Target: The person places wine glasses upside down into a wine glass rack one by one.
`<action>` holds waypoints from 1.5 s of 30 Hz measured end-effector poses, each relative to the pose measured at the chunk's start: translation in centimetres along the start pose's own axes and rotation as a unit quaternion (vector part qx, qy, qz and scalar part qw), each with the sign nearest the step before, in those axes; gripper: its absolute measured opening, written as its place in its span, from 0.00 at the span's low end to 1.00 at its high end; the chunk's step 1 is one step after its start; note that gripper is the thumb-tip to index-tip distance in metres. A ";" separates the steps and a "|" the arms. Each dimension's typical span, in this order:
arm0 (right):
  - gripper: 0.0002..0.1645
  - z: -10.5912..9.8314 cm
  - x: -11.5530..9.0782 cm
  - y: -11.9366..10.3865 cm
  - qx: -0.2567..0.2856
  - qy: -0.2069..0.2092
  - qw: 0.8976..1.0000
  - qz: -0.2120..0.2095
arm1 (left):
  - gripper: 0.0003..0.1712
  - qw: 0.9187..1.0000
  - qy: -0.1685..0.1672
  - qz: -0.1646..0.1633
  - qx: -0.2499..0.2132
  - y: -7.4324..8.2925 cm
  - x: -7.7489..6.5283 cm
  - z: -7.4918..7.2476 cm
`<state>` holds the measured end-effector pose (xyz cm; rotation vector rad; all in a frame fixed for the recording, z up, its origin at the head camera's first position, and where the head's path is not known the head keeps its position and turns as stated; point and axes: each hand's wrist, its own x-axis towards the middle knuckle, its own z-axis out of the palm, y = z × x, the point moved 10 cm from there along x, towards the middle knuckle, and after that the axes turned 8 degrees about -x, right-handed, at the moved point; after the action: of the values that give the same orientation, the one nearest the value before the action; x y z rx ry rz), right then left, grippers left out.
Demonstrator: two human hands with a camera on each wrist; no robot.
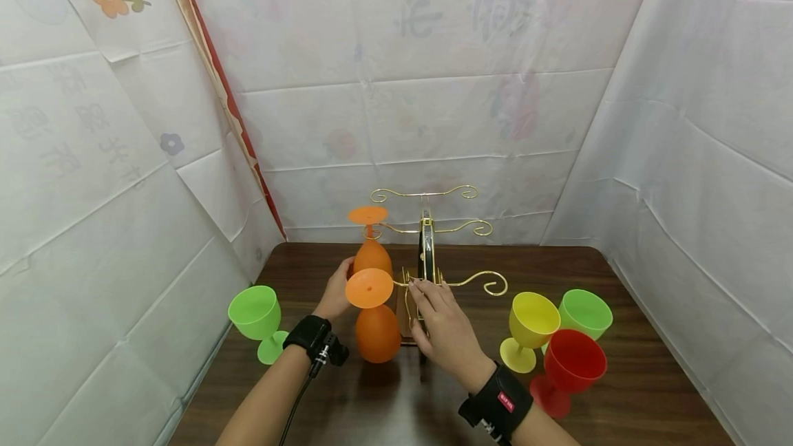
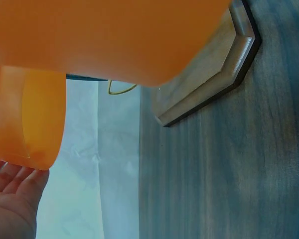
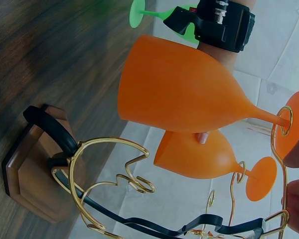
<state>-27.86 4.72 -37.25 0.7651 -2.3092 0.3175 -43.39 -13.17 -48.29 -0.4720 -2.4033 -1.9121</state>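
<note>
Two orange goblets hang upside down by their stems from the left side of a gold wire rack (image 1: 426, 246) with a wooden base (image 3: 40, 174). My left hand (image 1: 335, 294) holds the farther orange goblet (image 3: 194, 154) round its bowl. In the left wrist view its fingers (image 2: 15, 179) lie along the rim. Nearer to me, the other orange goblet (image 1: 378, 334) hangs between the left wrist and the rack. My right hand (image 1: 447, 327) rests at the rack's front gold arm, fingers extended, with fingertips (image 3: 298, 191) beside the rod near the nearer goblet's foot.
A green goblet (image 1: 255, 313) stands upright at the left. Yellow (image 1: 534, 320), green (image 1: 586, 313) and red (image 1: 575, 361) goblets stand together at the right. Curled gold hooks (image 1: 489, 284) stick out on the rack's right side. White cloth walls surround the dark wooden table (image 1: 458, 418).
</note>
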 end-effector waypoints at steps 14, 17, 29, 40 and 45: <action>0.32 0.0 0.0 0.0 0.004 0.000 1.000 -0.001 | 0.38 1.000 -0.015 0.026 0.000 -1.1 -0.4 0.7; 0.33 0.1 -0.1 0.0 0.005 0.001 1.000 -0.002 | 0.38 0.999 -0.015 0.037 0.000 -1.2 -0.5 0.8; 0.32 0.0 0.0 -0.1 -0.001 -0.001 1.000 -0.006 | 0.39 0.999 -0.011 0.038 0.008 0.2 -1.5 1.1; 0.32 0.2 -0.1 0.0 -0.003 0.000 1.000 -0.008 | 0.38 0.999 0.000 0.051 0.011 1.0 -1.1 1.2; 0.32 0.3 -0.1 0.0 -0.005 -0.005 1.000 -0.006 | 0.39 0.999 -0.004 0.047 0.012 0.8 -0.8 1.2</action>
<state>-28.01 4.66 -37.58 0.7763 -2.3132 0.2981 -42.18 -12.01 -48.01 -0.5806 -2.3611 -1.8439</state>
